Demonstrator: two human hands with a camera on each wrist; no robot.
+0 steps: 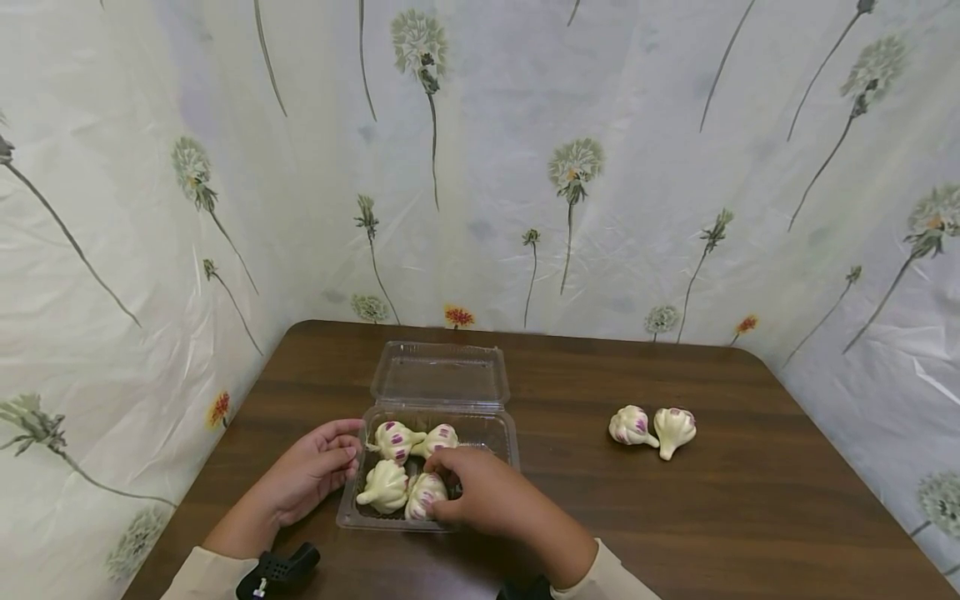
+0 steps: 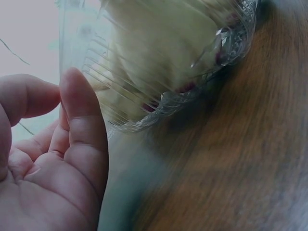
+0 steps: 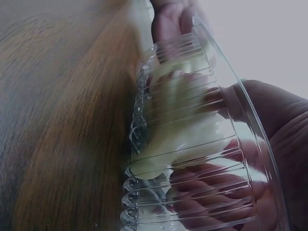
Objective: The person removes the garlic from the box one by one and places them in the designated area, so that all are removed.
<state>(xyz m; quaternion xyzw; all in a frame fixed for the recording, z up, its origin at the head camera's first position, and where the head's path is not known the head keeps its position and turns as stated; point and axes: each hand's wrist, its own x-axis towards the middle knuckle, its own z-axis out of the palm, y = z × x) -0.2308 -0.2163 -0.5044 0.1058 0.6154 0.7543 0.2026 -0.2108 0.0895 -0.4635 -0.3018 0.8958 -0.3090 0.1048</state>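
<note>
A clear plastic clamshell container [image 1: 514, 442] lies on the table with its lid [image 1: 442, 375] folded back. Inside sit several cream garlic bulbs with purple marks, such as one bulb [image 1: 386, 487] at front left and another [image 1: 395, 440] behind it. My left hand [image 1: 315, 471] pinches the container's left rim between thumb and finger, seen closely in the left wrist view. Reaching into the container, my right hand [image 1: 487, 492] grips the front-right garlic bulb [image 1: 425, 495]. Through the ribbed wall, the right wrist view shows fingers around a pale bulb [image 3: 168, 139].
Two more garlic bulbs, one on its side [image 1: 632, 426] and one [image 1: 674, 430] beside it, lie on the right part of the brown wooden table [image 1: 720, 517]. A dandelion-printed sheet [image 1: 480, 167] hangs behind and at both sides.
</note>
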